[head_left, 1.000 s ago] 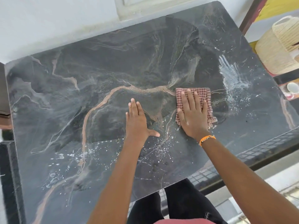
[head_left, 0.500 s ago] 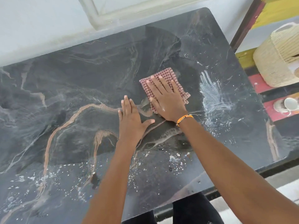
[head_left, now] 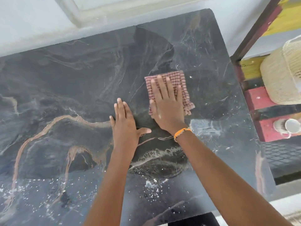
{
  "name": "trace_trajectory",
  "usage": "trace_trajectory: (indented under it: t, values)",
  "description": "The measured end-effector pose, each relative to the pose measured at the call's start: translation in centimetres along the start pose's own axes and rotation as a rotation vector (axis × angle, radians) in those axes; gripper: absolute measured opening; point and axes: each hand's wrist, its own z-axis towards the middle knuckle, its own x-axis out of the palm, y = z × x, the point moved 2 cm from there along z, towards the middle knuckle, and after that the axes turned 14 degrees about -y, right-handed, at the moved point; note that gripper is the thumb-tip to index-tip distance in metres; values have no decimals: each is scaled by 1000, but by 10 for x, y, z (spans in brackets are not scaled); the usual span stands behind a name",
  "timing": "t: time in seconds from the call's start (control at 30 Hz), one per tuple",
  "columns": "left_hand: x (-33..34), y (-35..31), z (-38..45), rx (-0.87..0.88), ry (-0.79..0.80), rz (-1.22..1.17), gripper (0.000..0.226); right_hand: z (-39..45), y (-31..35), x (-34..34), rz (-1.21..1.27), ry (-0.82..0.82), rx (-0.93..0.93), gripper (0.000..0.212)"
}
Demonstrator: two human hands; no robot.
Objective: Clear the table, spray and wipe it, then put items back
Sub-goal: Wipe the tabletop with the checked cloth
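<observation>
Both hands lie flat, fingers straight: the right hand [head_left: 166, 103] presses the checked cloth [head_left: 179, 82] onto the dark marble worktop [head_left: 81, 79], while the left hand [head_left: 125, 128] rests bare just left of the cloth. Wet spray streaks [head_left: 205, 128] and droplets sit nearer the person than the cloth, so overlapping, firmly pressed strokes should probably cover those next.

Bright daylight, sheen on wet marble, slight motion blur, wide-angle bending
</observation>
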Motion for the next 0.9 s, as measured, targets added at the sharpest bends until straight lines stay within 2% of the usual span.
trace_trajectory:
  t: [0.1,0.2,0.4,0.53,0.57,0.67,0.77,0.9]
  values:
    - [0,1,-1,-8,-7,-23,118,49,29,12,60,53,-211,57]
    - [-4,5,2,-10,-29,-62,115,94,19,16,39,72,-265,57]
    - [-19,21,40,-69,-88,-80,115,118,-60,3,-35,-56,72,57]
    - [-20,28,45,-90,-58,-88,114,77,-51,-1,-41,-77,359,59]
    - [-19,30,45,-88,-64,-81,114,70,-35,2,-47,-69,339,59]
    - [-17,31,47,-87,-77,-71,114,71,18,13,-26,-20,78,60]
    - [-15,36,45,-103,-91,-164,112,116,68,28,46,43,-126,58]
    - [-19,64,38,-182,-160,-190,112,186,146,53,56,76,-257,57]
